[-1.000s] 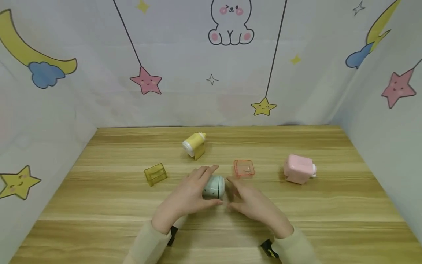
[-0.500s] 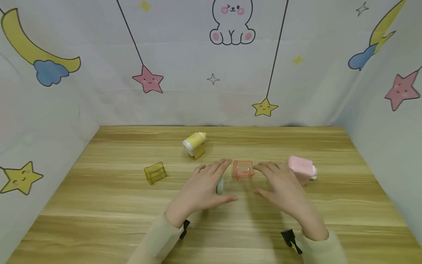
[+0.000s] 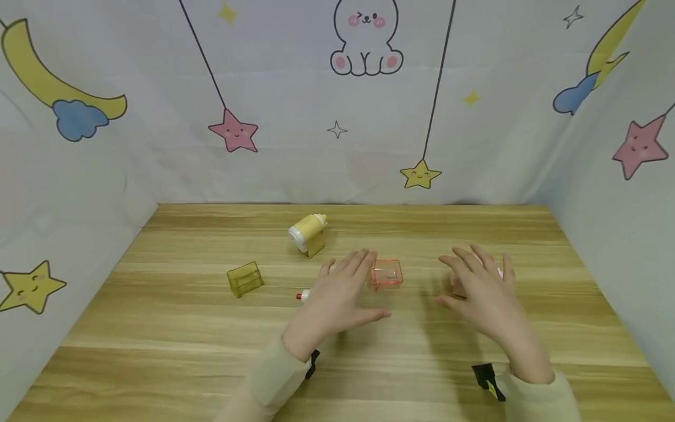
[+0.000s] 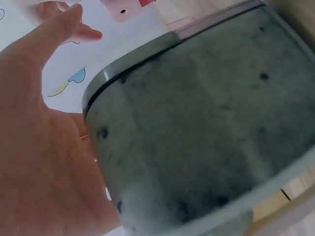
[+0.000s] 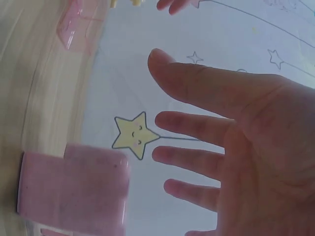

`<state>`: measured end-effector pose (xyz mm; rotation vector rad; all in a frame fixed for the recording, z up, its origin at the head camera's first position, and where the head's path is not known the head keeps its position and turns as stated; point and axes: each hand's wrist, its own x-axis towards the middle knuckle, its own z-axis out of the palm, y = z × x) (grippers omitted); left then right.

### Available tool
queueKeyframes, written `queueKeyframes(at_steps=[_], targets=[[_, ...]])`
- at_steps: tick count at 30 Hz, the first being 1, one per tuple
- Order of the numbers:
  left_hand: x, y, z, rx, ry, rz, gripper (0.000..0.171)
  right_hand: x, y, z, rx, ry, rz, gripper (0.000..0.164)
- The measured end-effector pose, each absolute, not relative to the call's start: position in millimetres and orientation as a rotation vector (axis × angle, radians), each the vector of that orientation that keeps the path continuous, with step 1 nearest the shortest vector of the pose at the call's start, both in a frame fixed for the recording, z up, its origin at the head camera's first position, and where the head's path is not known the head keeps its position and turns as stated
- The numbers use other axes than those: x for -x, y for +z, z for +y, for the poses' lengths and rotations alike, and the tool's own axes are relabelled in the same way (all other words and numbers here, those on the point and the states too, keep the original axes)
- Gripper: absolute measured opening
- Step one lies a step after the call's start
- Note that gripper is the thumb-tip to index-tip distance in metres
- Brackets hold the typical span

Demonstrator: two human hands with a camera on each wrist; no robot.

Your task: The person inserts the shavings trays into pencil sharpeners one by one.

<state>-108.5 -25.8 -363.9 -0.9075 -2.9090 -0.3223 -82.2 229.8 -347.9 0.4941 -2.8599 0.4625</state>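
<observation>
My left hand (image 3: 334, 299), fingers extended and thumb apart, hovers over a speckled pale-green container (image 4: 197, 132). In the head view the hand hides most of it, and only its white tip (image 3: 305, 295) with a red end shows to the left. The left wrist view has the container's side filling the frame beside the palm. My right hand (image 3: 482, 302) is above a pink block-shaped container (image 5: 93, 189), covering most of it in the head view; the fingers are spread and hold nothing. A see-through red stand (image 3: 387, 274) lies between the hands, close to the left fingertips.
Farther back, a yellow container (image 3: 308, 231) with a white base rests tilted on a yellow see-through stand (image 3: 316, 245). Another yellow see-through stand (image 3: 245, 279) is on the left of the wooden table (image 3: 158, 334). Printed fabric (image 3: 295, 170) walls the back and sides.
My right hand has moved right, from beside the green container to over the pink one. The left hand has shifted slightly right, and its fingers no longer wrap around the green container.
</observation>
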Motion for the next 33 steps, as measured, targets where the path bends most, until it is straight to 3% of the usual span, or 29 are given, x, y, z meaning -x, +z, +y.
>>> queueKeyframes(at_steps=[11,33], targets=[[118,-372,-2,0.854,-0.199,-2.913,0.107,83,-351,250,-0.341,0.477,-2.988,0.072],[136,-377,32,0.646,0.253,-3.126,0.102,97,-361,267,-0.271,0.545,-3.017,0.078]])
